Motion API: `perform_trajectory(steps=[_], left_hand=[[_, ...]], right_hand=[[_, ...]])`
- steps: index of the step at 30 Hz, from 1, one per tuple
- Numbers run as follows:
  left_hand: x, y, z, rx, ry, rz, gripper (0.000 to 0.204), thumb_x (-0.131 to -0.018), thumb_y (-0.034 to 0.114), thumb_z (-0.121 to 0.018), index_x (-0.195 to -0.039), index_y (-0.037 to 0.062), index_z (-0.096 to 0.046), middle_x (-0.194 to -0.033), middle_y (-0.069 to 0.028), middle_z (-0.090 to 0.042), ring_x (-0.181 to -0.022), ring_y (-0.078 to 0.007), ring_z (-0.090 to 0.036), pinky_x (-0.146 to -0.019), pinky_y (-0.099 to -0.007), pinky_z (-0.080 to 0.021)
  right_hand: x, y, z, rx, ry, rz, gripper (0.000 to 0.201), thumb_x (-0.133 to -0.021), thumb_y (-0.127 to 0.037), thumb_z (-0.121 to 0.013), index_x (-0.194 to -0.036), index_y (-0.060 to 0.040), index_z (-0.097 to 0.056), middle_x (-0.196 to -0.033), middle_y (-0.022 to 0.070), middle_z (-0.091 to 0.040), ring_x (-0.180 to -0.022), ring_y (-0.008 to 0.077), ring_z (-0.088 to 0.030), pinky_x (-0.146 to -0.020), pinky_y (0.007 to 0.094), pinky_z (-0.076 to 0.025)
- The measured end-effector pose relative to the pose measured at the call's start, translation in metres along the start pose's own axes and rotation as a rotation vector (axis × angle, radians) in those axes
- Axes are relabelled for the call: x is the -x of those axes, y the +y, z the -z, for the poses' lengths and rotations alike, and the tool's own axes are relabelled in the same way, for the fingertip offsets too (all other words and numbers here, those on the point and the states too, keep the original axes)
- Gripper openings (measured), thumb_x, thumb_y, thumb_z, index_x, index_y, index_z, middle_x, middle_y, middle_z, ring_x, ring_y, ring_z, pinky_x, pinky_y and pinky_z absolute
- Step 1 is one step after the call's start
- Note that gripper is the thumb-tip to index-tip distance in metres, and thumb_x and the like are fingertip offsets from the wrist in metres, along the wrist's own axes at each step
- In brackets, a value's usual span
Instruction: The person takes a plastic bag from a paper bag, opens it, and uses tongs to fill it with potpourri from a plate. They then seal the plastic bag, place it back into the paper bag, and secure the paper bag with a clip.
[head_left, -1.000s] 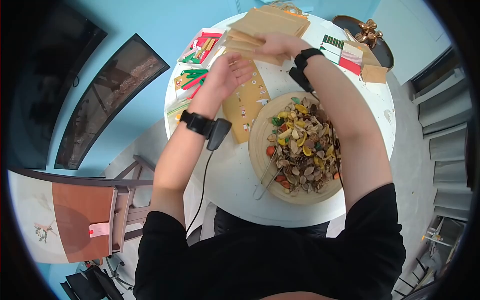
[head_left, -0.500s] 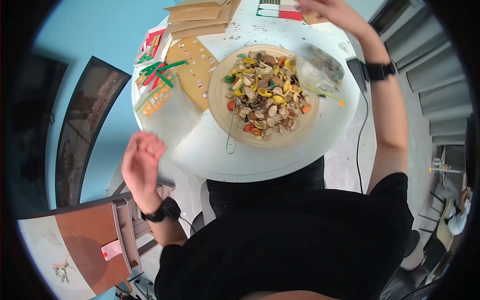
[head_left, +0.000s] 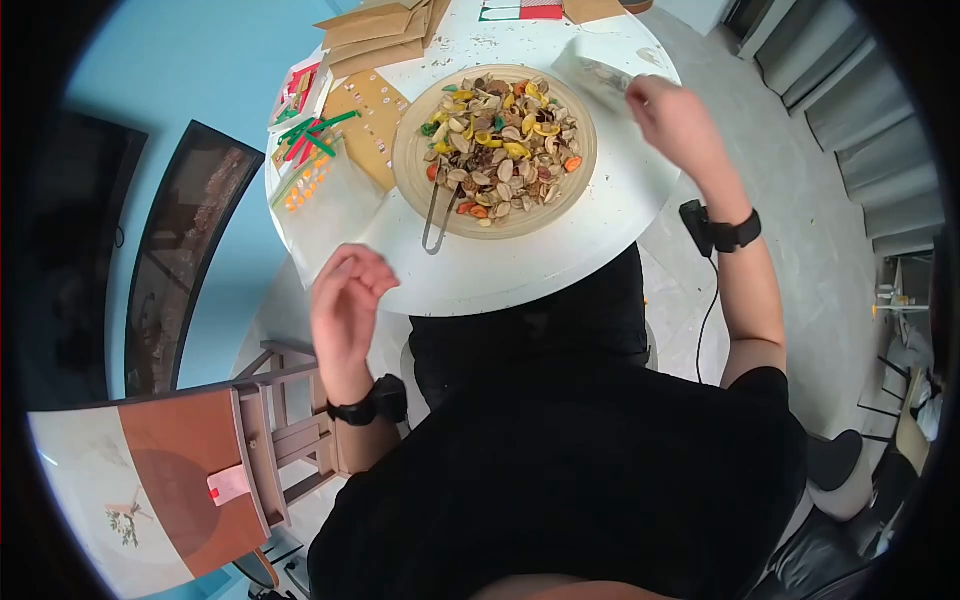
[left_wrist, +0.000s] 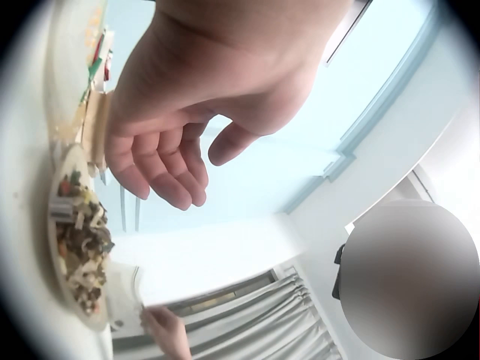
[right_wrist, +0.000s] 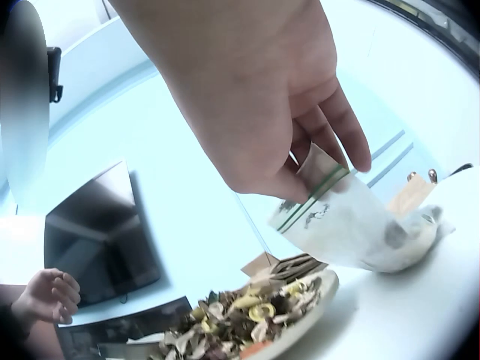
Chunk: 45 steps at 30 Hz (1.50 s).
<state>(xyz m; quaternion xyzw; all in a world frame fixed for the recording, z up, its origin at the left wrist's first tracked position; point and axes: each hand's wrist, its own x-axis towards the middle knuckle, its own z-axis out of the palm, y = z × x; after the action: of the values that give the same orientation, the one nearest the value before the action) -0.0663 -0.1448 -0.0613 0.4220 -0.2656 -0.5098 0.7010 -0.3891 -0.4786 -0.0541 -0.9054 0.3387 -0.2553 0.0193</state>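
My right hand (head_left: 680, 130) pinches the zip edge of a clear zip bag (right_wrist: 341, 229) between thumb and fingers, at the table's right side. Small dark bits lie in the bag's lower end, which rests on the table. Loosely curled and holding nothing, my left hand (head_left: 348, 300) hovers by the front left table edge. Between the hands sits a round wooden plate (head_left: 410, 160), heaped with potpourri (head_left: 500, 150) of dried petals, pods and yellow and orange pieces. Metal tongs (head_left: 430, 222) lean on the plate's front left rim, their bent end toward me.
Brown paper bags (head_left: 375, 45) are stacked at the back left. Nearer lie a gold sticker sheet (head_left: 365, 110), green and red strips (head_left: 315, 135), a white box (head_left: 322, 90) and an orange-dotted zip bag (head_left: 335, 205). Red and green cards (head_left: 520, 12) lie at the back.
My right hand has left the paper bags, swung over the back right and come down to the zip bag, which it now grips. My left hand has drawn back from the table's middle toward me.
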Motion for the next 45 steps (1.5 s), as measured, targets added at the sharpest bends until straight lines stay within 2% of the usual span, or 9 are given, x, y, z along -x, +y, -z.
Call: perform_trajectory(steps=[2, 3, 8, 13, 16, 22, 30, 33, 45], left_hand=[[-0.001, -0.01, -0.023, -0.012, -0.032, 0.009, 0.025, -0.101, 0.016, -0.049, -0.108, -0.006, -0.06, -0.099, -0.0143, -0.068, -0.092, -0.0228, -0.068, -0.087, -0.0375, -0.054], [-0.001, -0.014, -0.036, -0.08, -0.082, 0.012, 0.024, -0.101, 0.014, -0.05, -0.108, -0.0056, -0.061, -0.098, -0.0134, -0.068, -0.092, -0.0212, -0.069, -0.088, -0.0363, -0.054], [0.011, -0.046, -0.102, -0.421, -0.326, 0.039, 0.017, -0.097, 0.007, -0.068, -0.112, -0.0002, -0.064, -0.098, -0.0048, -0.07, -0.091, -0.0128, -0.067, -0.087, -0.0293, -0.054], [0.007, -0.05, -0.131, -0.443, -0.486, 0.005, 0.021, -0.094, 0.007, -0.072, -0.111, 0.0011, -0.062, -0.104, -0.0056, -0.062, -0.098, -0.0151, -0.063, -0.09, -0.0317, -0.052], [0.009, -0.042, -0.127, -0.678, -0.466, -0.248, 0.026, -0.088, 0.008, -0.078, -0.108, 0.003, -0.061, -0.103, -0.0048, -0.061, -0.096, -0.0146, -0.061, -0.088, -0.0303, -0.051], [0.008, -0.052, -0.108, -0.802, -0.32, -0.131, 0.028, -0.084, 0.013, -0.081, -0.098, 0.0058, -0.057, -0.09, -0.0037, -0.061, -0.079, -0.0161, -0.061, -0.068, -0.03, -0.05], [0.01, -0.057, -0.103, -0.558, -0.308, 0.031, 0.022, -0.088, 0.001, -0.076, -0.097, 0.0063, -0.056, -0.095, 0.0014, -0.055, -0.088, -0.0079, -0.059, -0.082, -0.0267, -0.051], [0.007, -0.053, -0.096, -0.535, -0.298, 0.018, 0.022, -0.088, 0.0, -0.075, -0.097, 0.0062, -0.056, -0.095, 0.0017, -0.054, -0.089, -0.0077, -0.059, -0.084, -0.0266, -0.05], [-0.002, -0.011, -0.112, -0.593, -0.299, 0.321, 0.015, -0.099, 0.011, -0.069, -0.095, -0.002, -0.063, -0.08, -0.0024, -0.067, -0.071, -0.0074, -0.064, -0.064, -0.022, -0.049]], right_hand=[[-0.004, -0.002, 0.027, -0.187, 0.068, -0.125, 0.016, -0.094, -0.015, -0.066, -0.106, -0.0045, -0.068, -0.086, 0.0132, -0.071, -0.073, 0.0334, -0.068, -0.072, 0.0388, -0.056], [0.002, -0.011, 0.045, -0.303, 0.057, -0.242, 0.019, -0.102, -0.02, -0.062, -0.104, -0.001, -0.066, -0.082, 0.0067, -0.07, -0.069, 0.0165, -0.065, -0.07, 0.0311, -0.052], [0.072, -0.077, 0.072, -1.271, -0.135, -0.29, 0.02, -0.106, -0.017, -0.055, -0.098, -0.0008, -0.064, -0.086, 0.0028, -0.072, -0.077, 0.0074, -0.065, -0.07, 0.0221, -0.048], [0.118, -0.133, 0.051, -1.54, -0.188, -0.445, 0.011, -0.104, -0.011, -0.059, -0.101, -0.001, -0.061, -0.088, 0.0018, -0.069, -0.08, 0.0051, -0.061, -0.074, 0.0195, -0.045], [0.128, -0.155, 0.051, -1.643, -0.116, -0.372, 0.009, -0.102, -0.009, -0.061, -0.105, -0.0006, -0.06, -0.095, 0.0035, -0.069, -0.083, 0.0046, -0.06, -0.074, 0.0204, -0.044], [0.111, -0.168, 0.032, -1.513, -0.429, -0.333, 0.008, -0.099, -0.003, -0.064, -0.106, 0.0001, -0.061, -0.101, 0.004, -0.07, -0.089, 0.005, -0.063, -0.075, 0.0212, -0.049], [0.099, -0.154, 0.026, -1.311, -0.64, -0.394, 0.015, -0.101, -0.003, -0.061, -0.114, 0.0022, -0.066, -0.088, -0.0003, -0.071, -0.083, 0.0016, -0.062, -0.07, 0.0192, -0.048], [0.091, -0.163, 0.029, -1.608, -0.626, -0.59, 0.01, -0.102, -0.004, -0.061, -0.108, 0.0018, -0.065, -0.082, -0.0018, -0.068, -0.076, 0.0011, -0.057, -0.066, 0.0197, -0.044], [0.088, -0.166, 0.017, -1.481, -0.649, -0.326, 0.011, -0.097, -0.006, -0.07, -0.093, 0.0003, -0.063, -0.081, -0.0008, -0.066, -0.075, 0.0039, -0.059, -0.068, 0.022, -0.048]])
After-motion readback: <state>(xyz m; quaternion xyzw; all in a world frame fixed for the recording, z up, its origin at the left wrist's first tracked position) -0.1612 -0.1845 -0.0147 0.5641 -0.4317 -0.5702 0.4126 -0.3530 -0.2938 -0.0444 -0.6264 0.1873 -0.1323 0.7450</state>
